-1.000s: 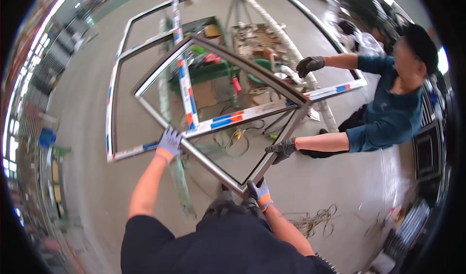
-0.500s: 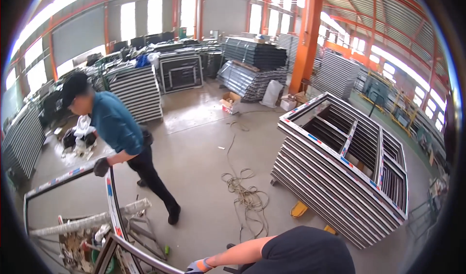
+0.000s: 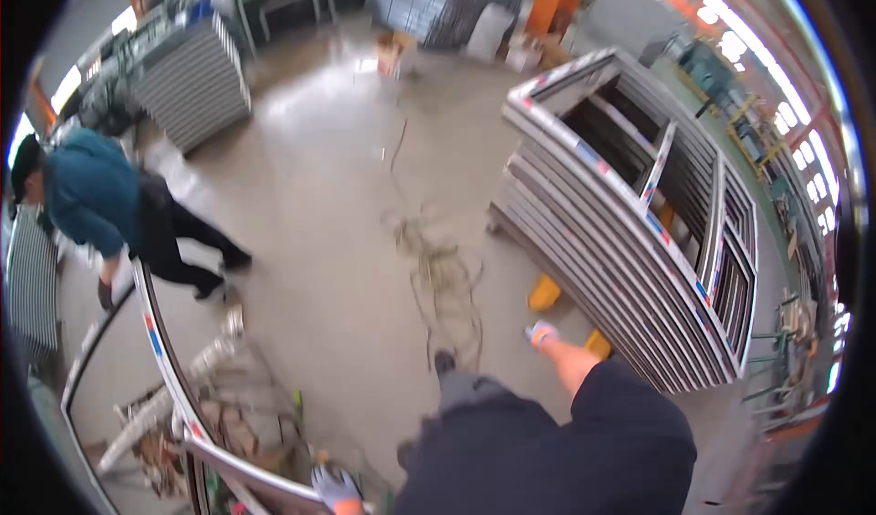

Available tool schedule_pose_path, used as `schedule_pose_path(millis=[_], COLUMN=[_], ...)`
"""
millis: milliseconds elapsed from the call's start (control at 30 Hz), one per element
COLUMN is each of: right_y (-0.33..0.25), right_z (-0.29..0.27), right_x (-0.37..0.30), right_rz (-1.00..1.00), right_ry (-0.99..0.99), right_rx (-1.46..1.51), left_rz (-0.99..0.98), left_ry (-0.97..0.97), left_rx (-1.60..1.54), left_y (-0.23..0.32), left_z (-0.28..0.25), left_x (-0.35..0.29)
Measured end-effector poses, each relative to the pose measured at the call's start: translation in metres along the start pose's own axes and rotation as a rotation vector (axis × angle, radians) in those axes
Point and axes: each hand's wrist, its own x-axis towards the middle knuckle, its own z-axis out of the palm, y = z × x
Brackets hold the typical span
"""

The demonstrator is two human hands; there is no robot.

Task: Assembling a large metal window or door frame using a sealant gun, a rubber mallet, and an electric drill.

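Note:
At the bottom, my left hand, in a grey glove with an orange cuff, is closed at the near end of a large window frame. The frame has white edges with red and blue marks. My right hand, gloved alike, hangs in the air between my body and the frame stack, holding nothing, its fingers apart as far as the blur shows. A co-worker in a teal shirt stands at the frame's far left, one dark-gloved hand at its rail.
A tall stack of framed panels stands on the right, with yellow supports at its foot. Tangled cord lies on the floor ahead. A support stand with a wrapped roller and loose material lies under the frame. A cardboard box sits farther back.
The view has tilted down and turned. My right hand has left the frame and swung to the right; my left hand has come into view on it. The co-worker appears farther left.

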Motion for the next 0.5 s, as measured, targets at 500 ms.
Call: schedule_pose_path(millis=[500], right_y=[-0.141], right_z=[-0.091], right_x=[0.165], right_rz=[-0.036], right_ry=[-0.276], right_rx=[0.593], left_rz=[-0.094], left_ry=[-0.608], left_rx=[-0.326], left_y=[-0.040], left_z=[0.268], left_x=[0.058])
